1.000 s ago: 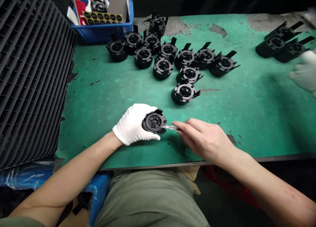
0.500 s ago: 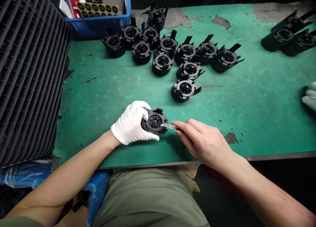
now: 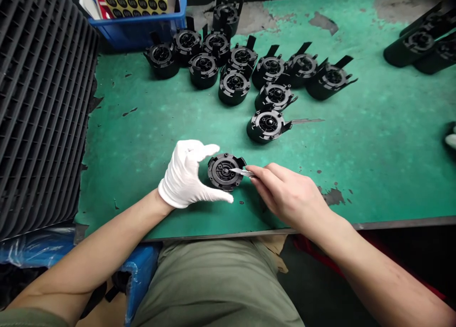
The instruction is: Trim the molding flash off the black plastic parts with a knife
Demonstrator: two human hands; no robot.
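A round black plastic part (image 3: pixel 218 175) stands on the green table in front of me. My left hand (image 3: pixel 188 175), in a white glove, is spread around its left side, thumb and fingers apart, with a gap between palm and part. My bare right hand (image 3: pixel 288 191) pinches a small knife (image 3: pixel 244 172) at the right of the part. The blade tip lies over the middle of the part's top face; whether it touches cannot be made out.
Several black housings (image 3: pixel 234 87) stand beyond my hands. More housings (image 3: pixel 409 49) are at the far right. A blue bin (image 3: pixel 142 30) sits at the back left, a black ribbed stack (image 3: pixel 39 104) at the left. Another person's gloved hand (image 3: pixel 451 139) shows at the right edge.
My left hand has opened and let go of the round part, which now sits turned differently. The knife remains in my right hand. The other person's hand has shifted toward the right edge.
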